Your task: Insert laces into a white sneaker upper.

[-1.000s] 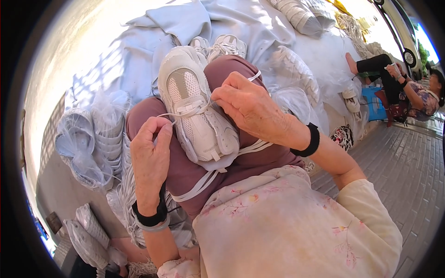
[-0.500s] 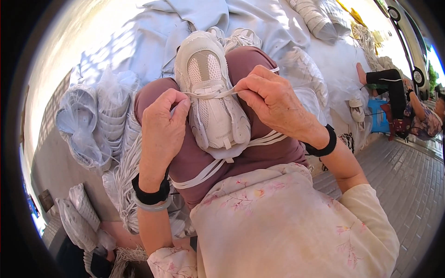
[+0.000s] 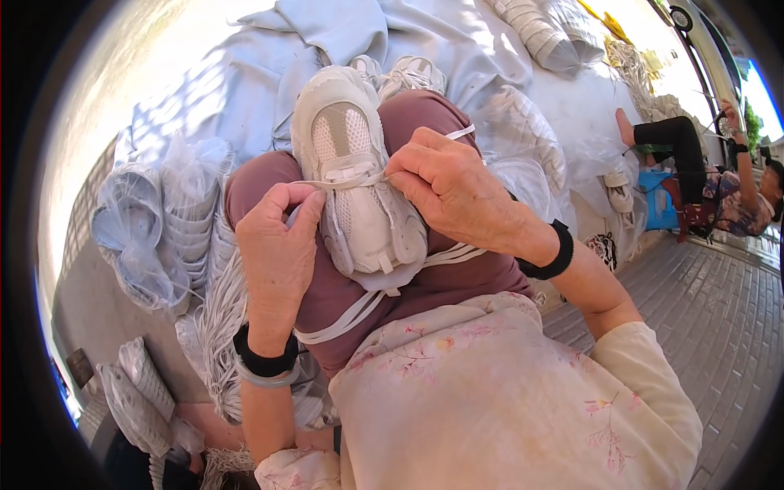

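Note:
An off-white sneaker (image 3: 377, 233) with mesh panels lies between my thighs, its toe pointing away from me. A flat white shoelace (image 3: 353, 181) runs across its throat, below the mesh toe. My left hand (image 3: 278, 245) pinches the lace's left end between thumb and fingers, just beside the shoe. On the other side my right hand (image 3: 457, 192) pinches the right end close to the eyelet edge. Both hands are closed, with the lace stretched between them. The eyelet flaps (image 3: 404, 233) nearest me spread apart around the tongue, with no lace through them that I can see.
Loose white laces (image 3: 353, 317) lie over my thighs. To the left are plastic-wrapped stacked shoe parts (image 3: 186, 216) and a lace bundle (image 3: 219, 347). More sneakers (image 3: 415, 75) rest on a blue-grey sheet (image 3: 327, 37) beyond my knees. Another person (image 3: 739, 192) sits far right.
The lace now sits closer to the shoe, and my right hand has come nearer its edge. The whole view has shifted slightly. The other person's arm has risen.

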